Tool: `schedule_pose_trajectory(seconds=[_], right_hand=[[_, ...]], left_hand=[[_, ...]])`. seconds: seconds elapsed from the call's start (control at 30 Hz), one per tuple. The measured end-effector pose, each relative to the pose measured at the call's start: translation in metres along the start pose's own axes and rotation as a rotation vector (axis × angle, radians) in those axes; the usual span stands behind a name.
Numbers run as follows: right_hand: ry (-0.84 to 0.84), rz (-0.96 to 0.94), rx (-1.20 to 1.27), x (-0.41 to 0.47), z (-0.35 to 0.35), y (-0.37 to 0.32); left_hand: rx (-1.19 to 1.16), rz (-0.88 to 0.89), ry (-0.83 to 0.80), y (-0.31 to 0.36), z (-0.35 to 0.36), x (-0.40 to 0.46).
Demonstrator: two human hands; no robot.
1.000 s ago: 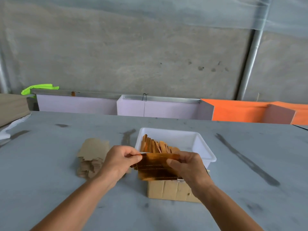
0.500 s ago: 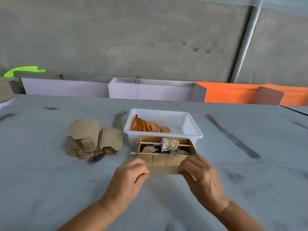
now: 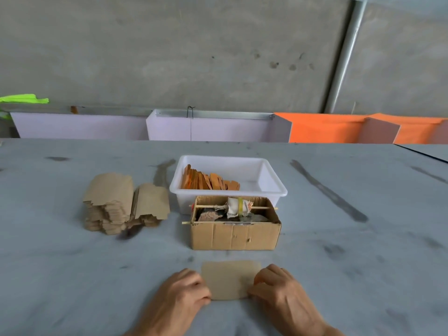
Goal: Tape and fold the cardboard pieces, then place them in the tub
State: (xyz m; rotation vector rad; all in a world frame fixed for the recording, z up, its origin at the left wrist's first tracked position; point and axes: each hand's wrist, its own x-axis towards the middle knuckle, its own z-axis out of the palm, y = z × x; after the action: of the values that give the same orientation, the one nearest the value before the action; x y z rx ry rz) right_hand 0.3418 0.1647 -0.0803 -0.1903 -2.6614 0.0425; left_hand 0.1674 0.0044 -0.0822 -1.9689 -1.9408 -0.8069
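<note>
The left hand [image 3: 180,295] has its fingers curled in a narrow grip on the left edge of a flat cardboard piece [image 3: 230,278], and the right hand [image 3: 278,292] grips the right edge the same way, fingertips bent onto the card. The piece lies flat on the grey worktop [image 3: 72,275], just in front of an open cardboard box [image 3: 235,235] that holds scraps and a roll threaded on a thin stick. Touching the box's far side stands the white tub [image 3: 274,180], with orange taped pieces [image 3: 208,181] leaning together in its left part. To the left of the tub sits a stack of plain cardboard pieces [image 3: 121,202].
</note>
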Motion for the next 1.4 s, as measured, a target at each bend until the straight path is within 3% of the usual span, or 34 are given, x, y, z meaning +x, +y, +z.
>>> schedule_pose_trajectory(seconds=[0.2,0.33,0.47,0.67,0.93,1.1,1.2,1.33,1.4], right_hand=[[-0.003,0.231,0.228,0.004,-0.003,-0.004],[-0.075,0.383,0.188,0.006,0.001,-0.006],[-0.189,0.530,0.144,0.014,0.005,-0.010],[-0.239,0.773,0.138,0.031,0.001,-0.004],[-0.382,1.004,0.185,0.042,0.001,0.003],[-0.300,1.058,0.315,0.041,0.001,0.001],[-0.251,1.070,0.341,0.037,-0.001,-0.003],[-0.230,1.072,0.379,0.030,-0.003,-0.008],[-0.185,1.034,0.359,0.025,-0.001,-0.013]], left_hand=[[-0.082,-0.199,0.077,-0.005,0.013,0.003],[-0.120,-0.323,0.083,-0.003,0.020,0.005],[-0.196,-0.570,-0.037,-0.005,0.024,0.008],[-0.050,-0.769,-0.207,-0.001,0.017,0.025],[-0.062,-0.903,-0.172,0.001,0.015,0.030],[-0.102,-0.959,-0.084,0.004,0.009,0.029],[-0.033,-0.799,0.004,0.012,0.010,0.025],[0.135,-0.148,0.076,0.027,0.016,0.021],[0.237,-0.026,-0.006,0.030,0.017,0.021]])
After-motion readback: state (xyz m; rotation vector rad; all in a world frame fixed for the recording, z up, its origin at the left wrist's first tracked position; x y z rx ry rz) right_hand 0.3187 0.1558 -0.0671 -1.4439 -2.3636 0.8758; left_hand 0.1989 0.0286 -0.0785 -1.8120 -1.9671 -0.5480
